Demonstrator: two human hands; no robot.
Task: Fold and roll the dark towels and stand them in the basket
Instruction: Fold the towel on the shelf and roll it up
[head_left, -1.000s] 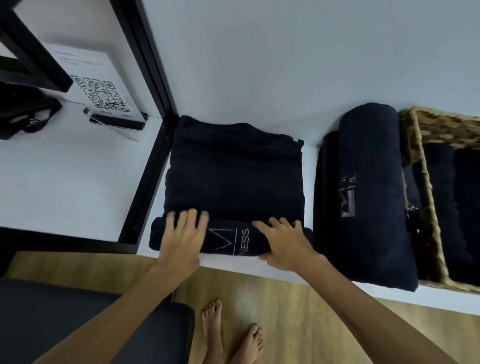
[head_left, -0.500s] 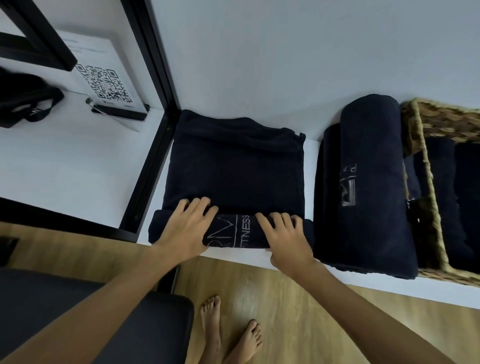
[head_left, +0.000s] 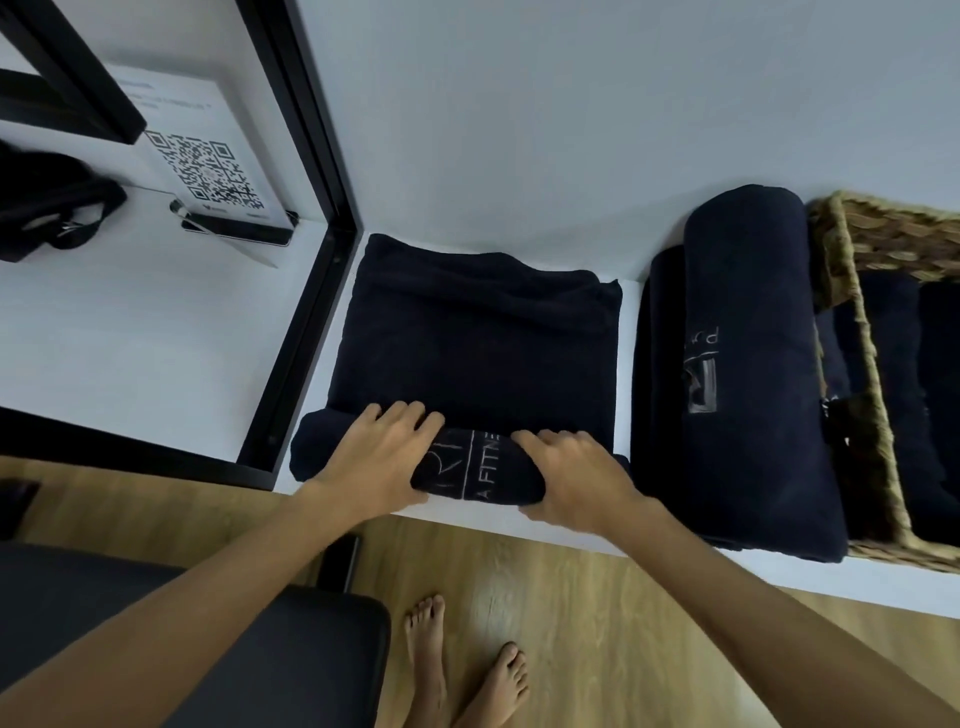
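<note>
A dark towel (head_left: 478, 338) lies folded flat on the white shelf (head_left: 571, 530), with its near end wound into a roll that shows a white logo. My left hand (head_left: 376, 462) wraps the roll's left part and my right hand (head_left: 576, 473) wraps its right part, fingers over the top and thumbs on the near side. To the right lies a finished rolled towel (head_left: 748, 364) on another dark towel. The wicker basket (head_left: 878, 431) at the far right holds more dark towels (head_left: 893, 364).
A black metal frame (head_left: 311, 249) borders the towel on the left. Beyond it stand a QR-code sign (head_left: 208, 171) and a black bag (head_left: 47, 208). A black padded seat (head_left: 208, 649) sits at the lower left, with my bare feet on the wooden floor.
Both hands have turned the roll away from me, so it has grown thicker and the logo has rotated. The view has shifted slightly.
</note>
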